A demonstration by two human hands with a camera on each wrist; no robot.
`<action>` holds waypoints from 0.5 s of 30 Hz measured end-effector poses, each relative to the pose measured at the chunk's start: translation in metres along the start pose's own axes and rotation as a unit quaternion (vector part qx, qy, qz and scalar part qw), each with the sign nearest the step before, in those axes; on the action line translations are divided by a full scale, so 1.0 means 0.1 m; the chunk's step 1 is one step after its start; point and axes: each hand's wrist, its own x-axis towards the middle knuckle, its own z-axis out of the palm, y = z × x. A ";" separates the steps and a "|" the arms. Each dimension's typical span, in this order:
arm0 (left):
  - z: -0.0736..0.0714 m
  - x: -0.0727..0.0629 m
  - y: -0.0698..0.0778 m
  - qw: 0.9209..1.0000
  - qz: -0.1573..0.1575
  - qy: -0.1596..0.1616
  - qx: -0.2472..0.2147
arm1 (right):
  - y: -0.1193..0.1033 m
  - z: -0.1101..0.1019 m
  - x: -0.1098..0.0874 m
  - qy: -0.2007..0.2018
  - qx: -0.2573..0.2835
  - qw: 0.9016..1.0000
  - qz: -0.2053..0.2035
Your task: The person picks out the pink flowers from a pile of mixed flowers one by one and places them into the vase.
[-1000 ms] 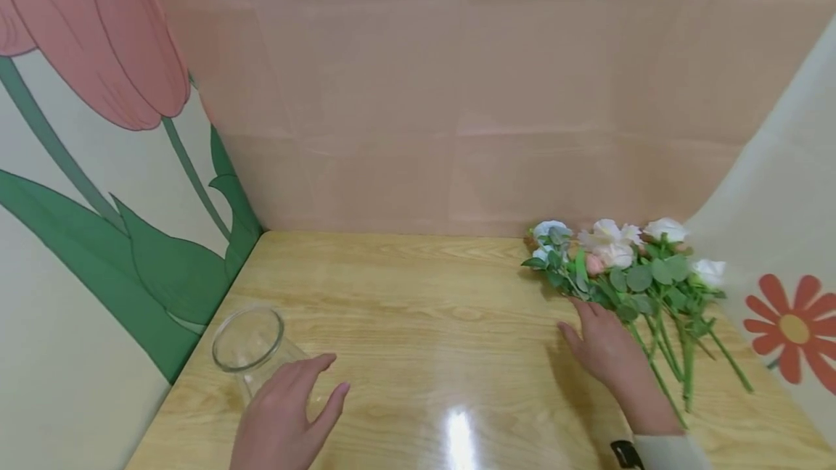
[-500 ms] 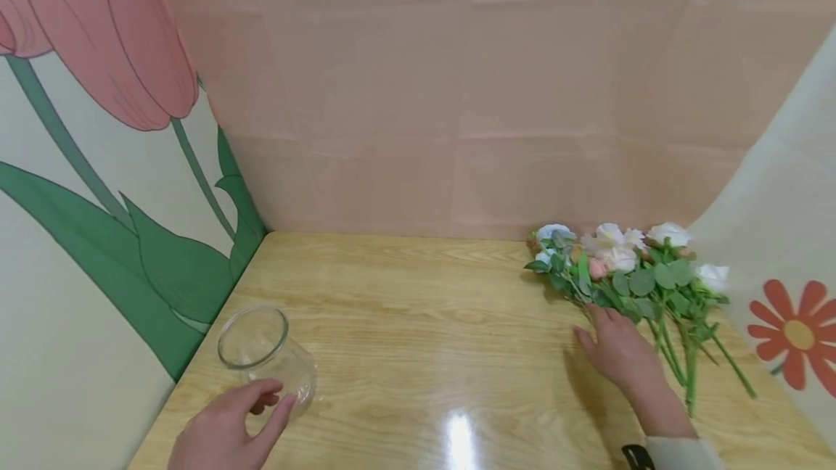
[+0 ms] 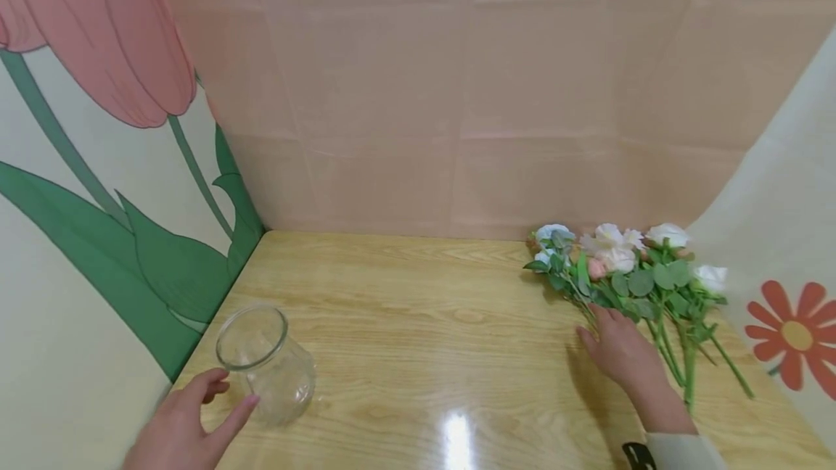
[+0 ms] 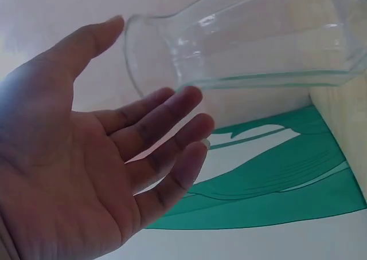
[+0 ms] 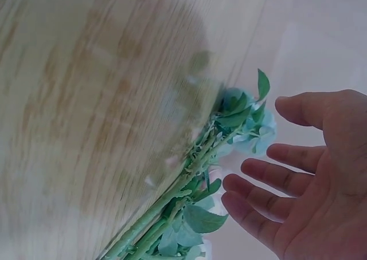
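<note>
The left hand [image 3: 181, 423], grip apart, could nudge and topple the glass vase [image 3: 284, 386] near the surface's [image 3: 418, 310] left edge; the right hand [image 3: 623, 355], grip also apart, is beside flowers [image 3: 643, 282].

Jar [image 3: 281, 376] left, flowers [image 3: 641, 280] right

Table [image 3: 418, 332] runs back to backdrop [image 3: 451, 107]; left panel [image 3: 176, 260] and right panel [image 3: 777, 216] flank it. Jar stands upright on table near left panel; left hand [image 3: 185, 419] just beside it, left and viewer-side. Flowers lie well apart from jar, heads toward backdrop, stems [image 3: 689, 376] toward viewer. Right hand [image 3: 623, 357] left of stems.
</note>
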 end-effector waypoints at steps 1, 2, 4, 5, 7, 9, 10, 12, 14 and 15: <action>0.00 0.02 -0.01 1.000 0.003 0.002 -0.008 | 0.00 0.00 0.00 -0.002 0.001 1.000 0.001; 0.01 0.03 -0.03 1.000 0.007 0.008 -0.020 | 0.01 0.00 0.01 -0.003 0.002 1.000 0.001; 0.03 0.05 -0.06 0.998 0.015 0.026 -0.046 | 0.01 0.00 0.01 -0.003 0.005 1.000 0.001; 0.06 0.06 -0.07 0.997 0.021 0.038 -0.063 | 0.02 0.00 0.02 -0.003 0.006 1.000 0.000; 0.11 0.08 -0.10 0.993 0.028 0.057 -0.102 | 0.03 -0.01 0.02 -0.002 0.008 1.000 0.001; 0.17 0.11 -0.13 0.987 0.033 0.069 -0.140 | 0.04 -0.01 0.03 0.000 0.010 1.000 0.000; 0.19 0.13 -0.14 0.984 0.035 0.069 -0.159 | 0.05 0.00 0.03 0.001 0.010 1.000 0.000; 0.24 0.17 -0.15 0.979 0.041 0.065 -0.191 | 0.07 0.00 0.04 0.001 0.010 1.000 0.000; 0.28 0.23 -0.17 0.975 0.051 0.061 -0.206 | 0.09 0.01 0.05 0.000 0.010 1.000 0.001; 0.30 0.25 -0.17 0.974 0.056 0.059 -0.211 | 0.10 0.01 0.05 -0.002 0.010 1.000 0.002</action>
